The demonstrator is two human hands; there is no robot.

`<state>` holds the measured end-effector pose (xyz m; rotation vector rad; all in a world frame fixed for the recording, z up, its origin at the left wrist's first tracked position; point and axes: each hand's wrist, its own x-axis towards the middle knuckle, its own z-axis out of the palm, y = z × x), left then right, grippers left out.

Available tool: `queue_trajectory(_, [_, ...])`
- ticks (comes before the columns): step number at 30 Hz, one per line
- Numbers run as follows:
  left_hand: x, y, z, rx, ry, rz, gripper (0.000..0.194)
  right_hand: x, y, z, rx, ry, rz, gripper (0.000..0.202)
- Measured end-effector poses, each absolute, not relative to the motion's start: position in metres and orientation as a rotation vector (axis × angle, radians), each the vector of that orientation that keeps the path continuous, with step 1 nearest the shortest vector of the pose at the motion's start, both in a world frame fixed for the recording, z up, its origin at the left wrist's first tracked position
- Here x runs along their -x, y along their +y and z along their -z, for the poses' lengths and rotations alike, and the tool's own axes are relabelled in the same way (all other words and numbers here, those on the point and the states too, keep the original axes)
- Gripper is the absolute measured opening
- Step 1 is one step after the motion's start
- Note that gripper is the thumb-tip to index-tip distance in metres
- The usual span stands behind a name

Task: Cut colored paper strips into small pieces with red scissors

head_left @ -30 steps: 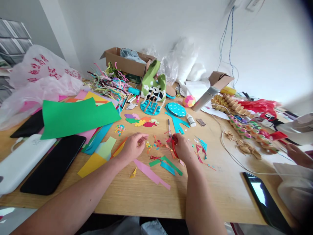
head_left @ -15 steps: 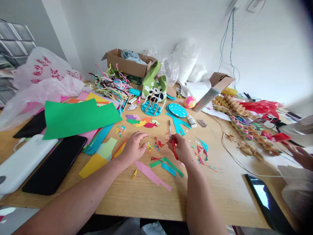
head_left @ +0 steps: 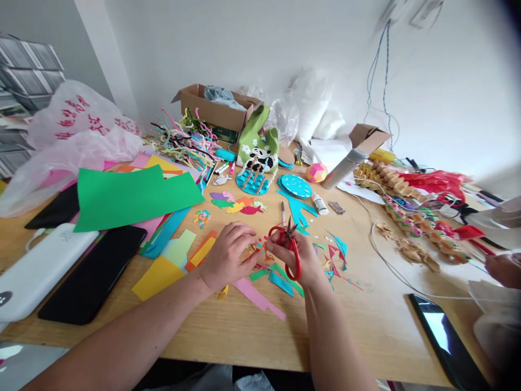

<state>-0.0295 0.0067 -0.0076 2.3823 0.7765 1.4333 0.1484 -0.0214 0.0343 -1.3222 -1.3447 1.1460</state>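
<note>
My right hand (head_left: 308, 259) grips red-handled scissors (head_left: 297, 263), their dark blades pointing up and slightly parted. Beside it on the left, my left hand (head_left: 230, 251) is held low over the table with curved fingers and thumb apart, nothing visible between them. Small red and coloured paper bits (head_left: 260, 248) lie between the two hands, partly hidden by the fingers. Just beyond is a cluster of paper fish (head_left: 236, 204) in several colours. Closer to me lie green strips (head_left: 280, 270), a blue strip (head_left: 280, 283) and a long pink strip (head_left: 259, 299).
Green paper (head_left: 134, 198) tops a stack at left, near a black phone (head_left: 95, 277) and white power bank (head_left: 44, 271). Blue discs (head_left: 295, 186), a glue bottle (head_left: 320, 204) and a grey cylinder (head_left: 345, 169) stand beyond. Another person's hand (head_left: 504, 269) is at far right.
My right hand has turned the scissors, bringing the red handles toward my left hand. My left hand has moved slightly right, its fingers more curled. The other person's hand has shifted.
</note>
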Motion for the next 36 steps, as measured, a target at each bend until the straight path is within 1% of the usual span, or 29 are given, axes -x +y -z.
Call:
queue_trajectory(2, [0.03, 0.007, 0.008, -2.386, 0.768, -1.435, 0.01, -0.146, -0.022, -0.035, 1.33, -1.342, -1.154, 0.027])
queue_trajectory(4, [0.03, 0.008, 0.009, -2.374, 0.774, -1.433, 0.011, -0.145, -0.022, -0.037, 1.344, -1.349, -1.136, 0.027])
queue_trajectory(9, [0.031, 0.012, 0.011, -2.196, 0.858, -1.446, 0.011, -0.155, -0.019, -0.038, 1.45, -1.403, -0.961, 0.023])
queue_trajectory(11, [0.031, 0.016, 0.011, -1.962, 0.883, -1.414, 0.008, -0.164, -0.016, -0.033, 1.584, -1.444, -0.815, 0.019])
queue_trajectory(13, [0.032, 0.021, 0.011, -1.603, 0.866, -1.315, 0.003, -0.173, -0.013, -0.026, 1.763, -1.51, -0.597, 0.013])
queue_trajectory(15, [0.033, 0.025, 0.011, -1.199, 0.788, -1.193, 0.004, -0.179, -0.01, -0.02, 1.906, -1.618, -0.416, 0.009])
queue_trajectory(18, [0.035, 0.028, 0.009, -0.82, 0.63, -1.073, 0.004, -0.18, -0.007, -0.017, 2.115, -1.726, -0.298, 0.006])
queue_trajectory(21, [0.035, 0.027, 0.007, -0.678, 0.543, -1.001, 0.005, -0.175, -0.007, -0.021, 2.128, -1.695, -0.24, 0.007])
queue_trajectory(23, [0.035, 0.026, 0.007, -0.64, 0.532, -0.993, 0.005, -0.169, -0.01, -0.025, 1.981, -1.581, -0.295, 0.014])
queue_trajectory(25, [0.034, 0.025, 0.007, -0.617, 0.527, -0.995, 0.004, -0.162, -0.014, -0.03, 1.753, -1.474, -0.496, 0.028])
queue_trajectory(26, [0.034, 0.025, 0.007, -0.613, 0.521, -0.993, 0.004, -0.158, -0.016, -0.031, 1.634, -1.462, -0.619, 0.032])
queue_trajectory(29, [0.033, 0.024, 0.007, -0.631, 0.488, -0.982, 0.003, -0.147, -0.02, -0.033, 1.387, -1.476, -0.937, 0.03])
queue_trajectory(31, [0.033, 0.024, 0.007, -0.657, 0.477, -0.978, 0.003, -0.142, -0.021, -0.032, 1.329, -1.444, -1.066, 0.028])
queue_trajectory(33, [0.033, 0.023, 0.007, -0.682, 0.485, -0.974, 0.004, -0.139, -0.021, -0.03, 1.342, -1.395, -1.117, 0.03])
queue_trajectory(36, [0.034, 0.022, 0.007, -0.708, 0.511, -0.955, 0.007, -0.139, -0.02, -0.028, 1.369, -1.349, -1.104, 0.033])
